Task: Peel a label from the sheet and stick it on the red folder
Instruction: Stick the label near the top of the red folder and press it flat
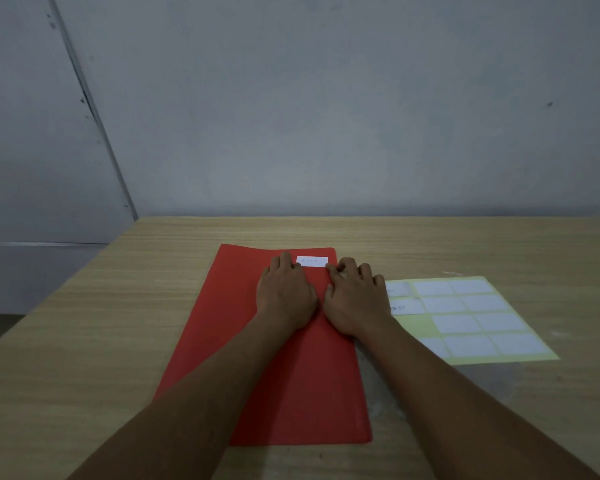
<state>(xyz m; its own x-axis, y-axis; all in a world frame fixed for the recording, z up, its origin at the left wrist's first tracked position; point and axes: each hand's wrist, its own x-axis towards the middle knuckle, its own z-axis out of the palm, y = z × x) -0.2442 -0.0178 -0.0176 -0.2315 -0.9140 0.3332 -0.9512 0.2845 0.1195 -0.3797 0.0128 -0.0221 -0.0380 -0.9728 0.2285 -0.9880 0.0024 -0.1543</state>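
A red folder lies lengthwise on the wooden table in front of me. A small white label with faint writing sits flat near the folder's far right corner. My left hand rests palm down on the folder, its fingertips touching the label's left end. My right hand lies palm down beside it, fingertips at the label's right lower edge. Neither hand grips anything. The label sheet, pale yellow backing with several white labels, lies to the right of the folder; one cell on its left side is bare backing.
The wooden table runs to a grey wall at the back. Its left edge slants away, with floor beyond it. A scuffed grey patch marks the tabletop to the right of the folder's near end.
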